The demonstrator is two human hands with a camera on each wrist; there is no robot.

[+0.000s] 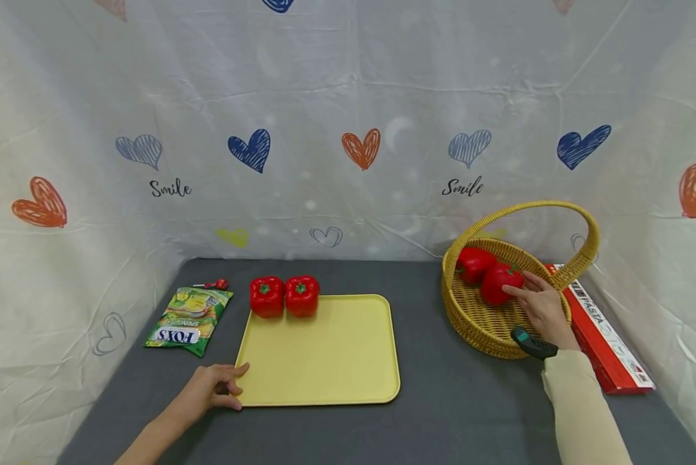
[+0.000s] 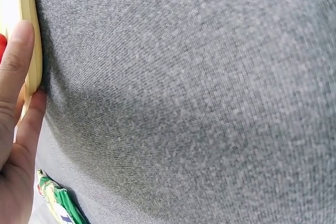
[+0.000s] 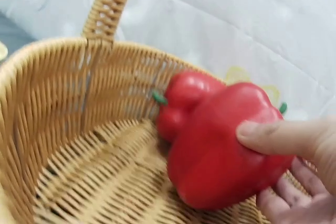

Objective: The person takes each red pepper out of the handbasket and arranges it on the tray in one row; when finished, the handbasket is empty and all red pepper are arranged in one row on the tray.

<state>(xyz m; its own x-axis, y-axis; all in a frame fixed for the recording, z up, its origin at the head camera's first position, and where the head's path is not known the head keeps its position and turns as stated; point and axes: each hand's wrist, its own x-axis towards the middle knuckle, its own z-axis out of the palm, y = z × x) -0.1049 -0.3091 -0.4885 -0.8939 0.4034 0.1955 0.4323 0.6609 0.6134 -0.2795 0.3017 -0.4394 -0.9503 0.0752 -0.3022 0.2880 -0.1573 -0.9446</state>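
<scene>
My right hand (image 1: pixel 544 309) reaches into a yellow wicker basket (image 1: pixel 481 339) and grips a red bell pepper (image 3: pixel 220 150), thumb on its near side and fingers around the other. Behind it in the basket lies a second red bell pepper (image 3: pixel 184 95), partly covered by the first. At the near left corner of a yellow tray (image 1: pixel 318 355), my left hand (image 1: pixel 205 391) pinches the rim between thumb and fingers. Two more red bell peppers, a left one (image 1: pixel 267 297) and a right one (image 1: pixel 302 296), stand side by side at the tray's far left corner.
Left of the tray lies a green and yellow Fox's packet (image 1: pixel 190 320), with a red lollipop (image 1: pixel 221 284) behind it. A red pasta box (image 1: pixel 600 339) lies right of the basket, whose tall handle (image 1: pixel 525 205) arches above it. A patterned cloth (image 1: pixel 348 213) hangs behind the grey tabletop (image 1: pixel 435 413).
</scene>
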